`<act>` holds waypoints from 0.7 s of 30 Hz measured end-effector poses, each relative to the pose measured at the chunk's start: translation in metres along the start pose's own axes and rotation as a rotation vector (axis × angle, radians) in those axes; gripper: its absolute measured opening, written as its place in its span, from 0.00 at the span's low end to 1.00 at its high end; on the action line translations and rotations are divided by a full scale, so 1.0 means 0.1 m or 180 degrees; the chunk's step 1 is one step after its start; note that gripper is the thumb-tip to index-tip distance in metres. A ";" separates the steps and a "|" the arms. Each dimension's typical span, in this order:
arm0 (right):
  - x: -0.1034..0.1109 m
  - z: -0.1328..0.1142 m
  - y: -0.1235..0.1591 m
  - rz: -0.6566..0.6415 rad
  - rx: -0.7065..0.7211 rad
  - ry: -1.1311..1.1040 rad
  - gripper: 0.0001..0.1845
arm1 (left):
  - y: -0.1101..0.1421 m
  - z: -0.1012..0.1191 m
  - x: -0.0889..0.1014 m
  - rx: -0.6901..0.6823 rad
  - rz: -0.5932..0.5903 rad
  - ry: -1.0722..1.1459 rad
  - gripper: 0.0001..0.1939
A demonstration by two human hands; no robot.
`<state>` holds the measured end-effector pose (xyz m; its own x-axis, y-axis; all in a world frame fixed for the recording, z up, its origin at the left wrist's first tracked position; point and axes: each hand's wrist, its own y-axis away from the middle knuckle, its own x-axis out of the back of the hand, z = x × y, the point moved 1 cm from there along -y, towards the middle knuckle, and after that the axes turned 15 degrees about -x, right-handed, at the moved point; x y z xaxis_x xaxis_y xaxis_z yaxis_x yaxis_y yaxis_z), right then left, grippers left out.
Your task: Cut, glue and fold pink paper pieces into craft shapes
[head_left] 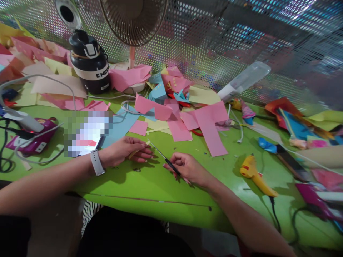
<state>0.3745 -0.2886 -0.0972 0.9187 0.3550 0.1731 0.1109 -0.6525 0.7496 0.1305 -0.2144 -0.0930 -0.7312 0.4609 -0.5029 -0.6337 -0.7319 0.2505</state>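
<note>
My left hand pinches a thin strip of yellow paper between thumb and fingers, over the front part of the green table. A little to the right, my right hand grips a pair of scissors with dark handles. The scissor blades point up and left, their tips close to the end of the strip by my left fingertips. Whether the blades touch the paper, I cannot tell. Scraps of pink paper lie just behind both hands.
The green table holds a lit phone, a black jug, and a fan at the back. Purple power strips with loose cables lie left and right. A yellow glue gun rests on the right, near a plastic bottle.
</note>
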 end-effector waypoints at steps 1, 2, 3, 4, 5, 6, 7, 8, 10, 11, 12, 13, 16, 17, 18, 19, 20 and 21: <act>0.01 -0.01 0.01 -0.0023 0.0021 -0.0028 0.28 | 0.00 0.00 0.00 -0.0007 -0.0005 0.0014 0.07; 0.02 -0.02 0.01 -0.0056 0.0055 -0.0058 0.27 | 0.00 0.00 0.00 -0.0020 -0.0006 0.0031 0.07; 0.03 -0.03 0.02 -0.0101 0.0100 -0.0087 0.27 | 0.00 0.00 -0.01 -0.0038 0.0006 0.0049 0.07; 0.04 -0.03 0.03 -0.0146 0.0151 -0.0119 0.26 | 0.00 0.00 -0.01 -0.0064 0.0034 0.0067 0.07; 0.05 -0.04 0.03 -0.0198 0.0191 -0.0143 0.26 | -0.01 0.00 -0.01 -0.0089 0.0069 0.0090 0.07; 0.06 -0.04 0.04 -0.0249 0.0221 -0.0150 0.25 | -0.01 0.00 -0.01 -0.0119 0.0106 0.0120 0.06; 0.07 -0.04 0.04 -0.0286 0.0239 -0.0140 0.25 | -0.01 0.00 -0.01 -0.0149 0.0140 0.0154 0.06; 0.08 -0.03 0.05 -0.0305 0.0239 -0.0110 0.24 | -0.02 0.00 -0.02 -0.0173 0.0166 0.0186 0.05; 0.08 -0.03 0.06 -0.0315 0.0198 -0.0030 0.24 | -0.02 0.00 -0.02 -0.0200 0.0190 0.0224 0.05; 0.07 -0.03 0.06 -0.0318 0.0177 0.0004 0.24 | -0.02 0.00 -0.02 -0.0212 0.0195 0.0229 0.05; 0.06 -0.04 0.07 -0.0313 0.0159 0.0019 0.24 | -0.02 0.00 -0.02 -0.0220 0.0196 0.0226 0.05; 0.05 -0.05 0.08 -0.0305 0.0143 0.0019 0.25 | -0.02 0.00 -0.03 -0.0216 0.0184 0.0220 0.05; 0.01 -0.10 0.12 -0.0253 0.0151 -0.0030 0.27 | -0.01 0.00 -0.04 -0.0208 0.0119 0.0210 0.06; 0.00 -0.11 0.14 -0.0220 0.0170 -0.0043 0.27 | -0.01 0.00 -0.04 -0.0220 0.0105 0.0202 0.06; -0.01 -0.13 0.14 -0.0177 0.0194 -0.0047 0.27 | -0.01 0.00 -0.04 -0.0257 0.0107 0.0191 0.06; -0.01 -0.13 0.15 -0.0132 0.0225 -0.0045 0.27 | -0.01 0.00 -0.04 -0.0312 0.0122 0.0179 0.06; -0.01 -0.14 0.15 -0.0092 0.0249 -0.0035 0.27 | -0.01 0.00 -0.04 -0.0375 0.0143 0.0170 0.05; -0.01 -0.14 0.15 -0.0059 0.0259 -0.0020 0.27 | -0.01 0.00 -0.03 -0.0428 0.0162 0.0166 0.05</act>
<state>0.3701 -0.2899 -0.0772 0.9186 0.3634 0.1556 0.1580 -0.6983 0.6982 0.1334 -0.2153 -0.0911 -0.7450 0.3974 -0.5357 -0.5541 -0.8158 0.1654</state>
